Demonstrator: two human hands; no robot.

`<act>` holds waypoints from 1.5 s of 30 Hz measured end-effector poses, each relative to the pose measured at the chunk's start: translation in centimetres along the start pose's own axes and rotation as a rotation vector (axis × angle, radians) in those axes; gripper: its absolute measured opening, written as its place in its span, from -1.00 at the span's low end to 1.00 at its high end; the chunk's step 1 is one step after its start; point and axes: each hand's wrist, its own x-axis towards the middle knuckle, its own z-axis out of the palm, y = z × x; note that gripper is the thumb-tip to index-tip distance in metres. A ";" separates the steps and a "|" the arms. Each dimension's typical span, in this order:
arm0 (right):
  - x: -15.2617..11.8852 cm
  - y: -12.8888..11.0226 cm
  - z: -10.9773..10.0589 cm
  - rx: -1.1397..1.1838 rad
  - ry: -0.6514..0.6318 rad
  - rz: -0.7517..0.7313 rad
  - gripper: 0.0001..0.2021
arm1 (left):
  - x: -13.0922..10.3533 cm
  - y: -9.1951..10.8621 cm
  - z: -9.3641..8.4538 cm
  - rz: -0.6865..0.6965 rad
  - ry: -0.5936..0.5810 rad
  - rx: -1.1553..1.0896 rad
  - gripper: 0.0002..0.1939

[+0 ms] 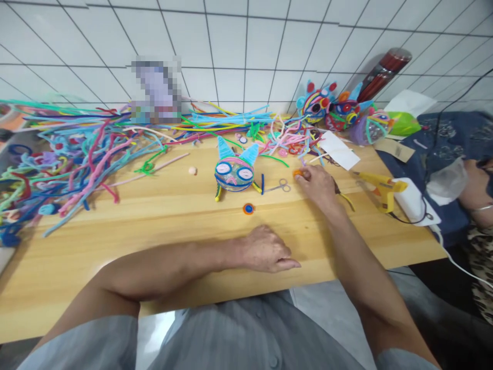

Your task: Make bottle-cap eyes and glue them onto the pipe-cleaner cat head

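On the wooden table (173, 221): we see a cat-faced ball (234, 174) in the middle, past our hands, with two light blue ears and big white eyes.
Right hand (318, 186): our thumb and fingertips pinch a small orange piece (297, 173), to the right of the scissors (274, 188).
Left hand (267, 250): our fingers curl in and the thumb pokes out, near the table's front edge; we cannot tell if something is inside.
Orange and blue disc (248, 208): we see it lying between the cat-faced ball and our left hand.
Fuzzy sticks (77, 198): we have a big bright heap on the left.
Glue gun (380, 187): yellow, on our right, by a white box (413, 199).
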 end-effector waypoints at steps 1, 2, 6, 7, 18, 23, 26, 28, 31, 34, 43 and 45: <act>0.1 0.0 0.1 0.032 0.007 0.005 -0.78 | 0.2 0.0 -0.1 -0.008 -0.019 -0.005 -0.44; 0.2 0.0 0.1 0.079 0.011 0.017 -0.80 | 0.3 0.0 -0.2 -0.014 -0.039 -0.009 -0.44; 0.2 -0.7 -0.8 0.353 0.014 0.094 -0.81 | 1.0 0.3 -1.4 -0.058 -0.125 -0.029 -0.46; -0.2 -1.2 -1.2 0.434 0.004 0.105 -0.79 | 0.9 0.5 -1.8 -0.065 -0.145 -0.042 -0.48; -8.8 -14.6 -4.1 0.907 -0.303 0.116 -0.64 | -12.1 0.2 -6.5 -0.275 0.077 -0.657 -0.57; -10.0 -17.9 -4.1 0.911 -0.372 0.099 -0.67 | -13.2 -1.1 -7.2 -0.687 0.398 -1.144 -0.75; -10.6 -19.0 -3.8 0.861 -0.422 0.065 -0.72 | -12.8 -1.0 -7.2 -0.719 0.467 -1.287 -0.66; -11.0 -19.5 -3.4 0.828 -0.448 0.041 -0.75 | -12.8 -1.1 -6.9 -0.729 0.481 -1.328 -0.64; -11.4 -19.6 -2.7 0.830 -0.470 0.033 -0.76 | -12.9 -1.5 -6.4 -0.717 0.487 -1.352 -0.61; -11.8 -18.8 -1.8 0.915 -0.470 0.061 -0.74 | -13.0 -1.8 -6.1 -0.698 0.495 -1.365 -0.60; -12.3 -17.3 -1.1 0.986 -0.450 0.008 -0.74 | -12.4 -2.0 -6.9 -0.712 0.508 -1.249 -0.64; -12.1 -17.6 -1.3 0.943 -0.464 -0.022 -0.74 | -12.4 -2.3 -7.1 -0.710 0.533 -1.202 -0.64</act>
